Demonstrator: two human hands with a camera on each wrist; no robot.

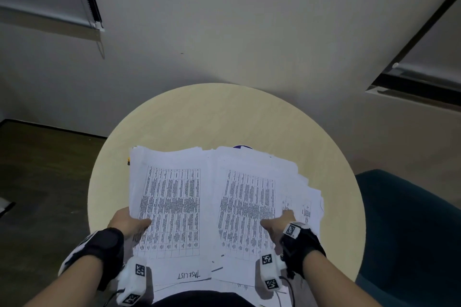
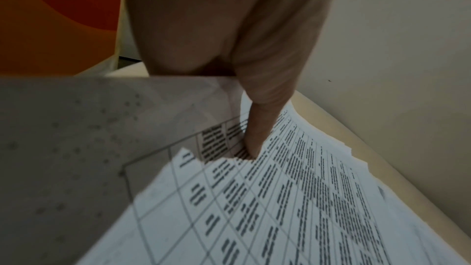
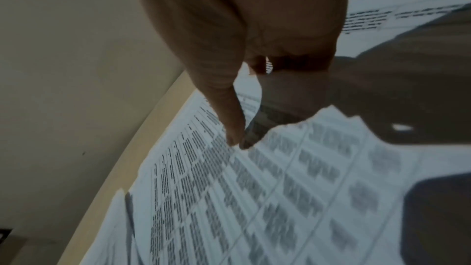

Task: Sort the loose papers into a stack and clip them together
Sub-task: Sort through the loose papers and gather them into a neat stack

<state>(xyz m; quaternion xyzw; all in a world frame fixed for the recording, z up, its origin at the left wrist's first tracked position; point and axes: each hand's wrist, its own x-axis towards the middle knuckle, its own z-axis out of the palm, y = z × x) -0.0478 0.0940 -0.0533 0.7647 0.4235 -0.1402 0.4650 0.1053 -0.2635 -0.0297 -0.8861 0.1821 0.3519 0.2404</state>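
Note:
Two piles of white sheets printed with tables lie side by side on a round beige table point(image 1: 224, 112). My left hand point(image 1: 129, 222) grips the left pile point(image 1: 172, 207) at its left edge, with the thumb on top and the fingers hidden underneath. My right hand point(image 1: 279, 222) holds the looser, fanned right pile point(image 1: 249, 207) the same way. In the left wrist view the thumb point(image 2: 254, 138) presses on the left pile point(image 2: 280, 198). In the right wrist view the thumb point(image 3: 234, 128) presses on the right pile point(image 3: 254, 188).
A small yellow and black thing point(image 1: 128, 161) peeks out at the left pile's far left corner. A dark purple thing point(image 1: 243, 147) shows behind the right pile. A teal chair point(image 1: 411, 232) stands to the right, and a wall rises just behind the table.

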